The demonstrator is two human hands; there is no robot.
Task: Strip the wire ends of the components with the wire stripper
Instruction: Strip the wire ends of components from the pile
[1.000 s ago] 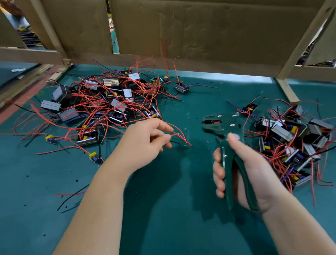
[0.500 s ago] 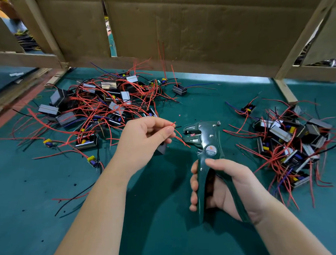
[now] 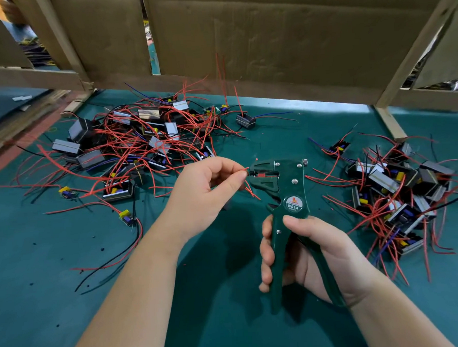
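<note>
Items as I see them on my monitor, each placed against the wire stripper.

1. Wire stripper (image 3: 289,186): dark green, upright, held above the green mat (image 3: 229,317). Its head opens to the left. A round label reads W01A.
2. Right hand (image 3: 312,253): wrapped around the stripper's two handles below the label, thumb lying across the front. The handles stand spread apart.
3. Left hand (image 3: 205,198): just left of the stripper's head, thumb and forefinger pinching a red wire (image 3: 245,169).
4. The red wire: its tip is at the mouth of the head. I cannot tell whether it sits inside. More red strands hang below the pinch.
5. Large pile of components (image 3: 142,140): far left of and behind the stripper, small boxy parts tangled in red, black and blue leads.
6. Smaller pile (image 3: 396,189): right of the stripper, well apart.
7. Lone component (image 3: 245,121): straight behind the stripper, near the cardboard wall (image 3: 269,35).
</note>
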